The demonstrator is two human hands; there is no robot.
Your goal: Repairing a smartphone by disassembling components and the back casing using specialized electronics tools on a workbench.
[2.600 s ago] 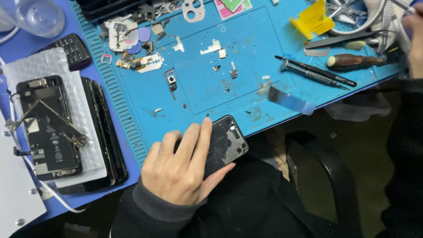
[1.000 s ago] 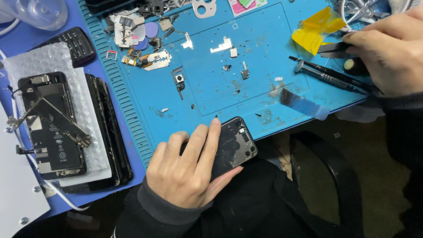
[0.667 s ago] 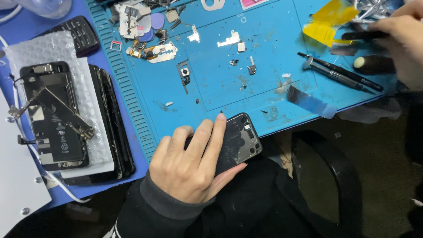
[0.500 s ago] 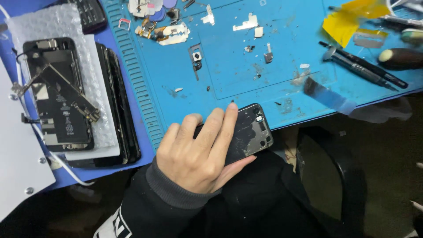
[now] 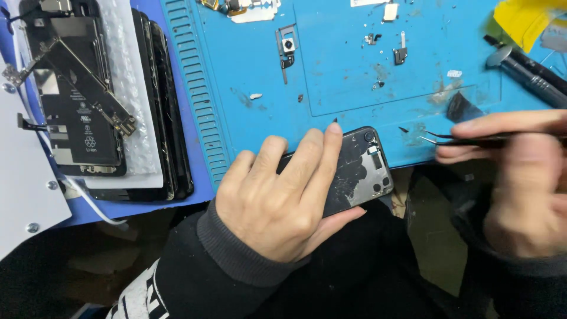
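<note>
Your left hand presses the phone shell flat at lower centre, long axis tilting up-right; your right hand pinches tweezers, tips just right of it.

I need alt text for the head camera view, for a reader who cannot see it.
A left hand presses a black opened phone shell flat at the near edge of a blue silicone repair mat, while the blurred right hand holds thin metal tweezers beside it. Another dismantled black phone lies on white bubble wrap at the left.
</note>
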